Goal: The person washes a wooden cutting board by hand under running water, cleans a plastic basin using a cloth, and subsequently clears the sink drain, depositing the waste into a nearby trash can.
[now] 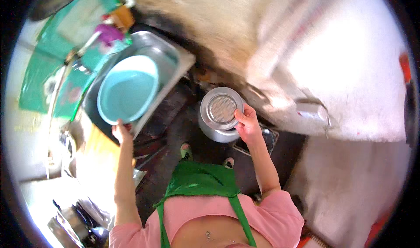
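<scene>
My left hand [122, 131] grips the near rim of a light blue plastic basin [128, 93]. The basin sits tilted in a stainless steel sink [167, 51]; glare hides whether it has water in it. In my right hand [248, 123] is a round metal strainer [221, 108] with a perforated middle, my thumb over its rim. Partly hidden below the strainer, a pale, rounded vessel [219, 135] stands near the floor.
A wooden board [102, 146] lies left of my left forearm. Metal cookware [70, 220] stands at the lower left. Behind the sink are a faucet [78, 64], a purple cloth [110, 34] and green sheeting [36, 93]. A worn wall [210, 21] rises ahead.
</scene>
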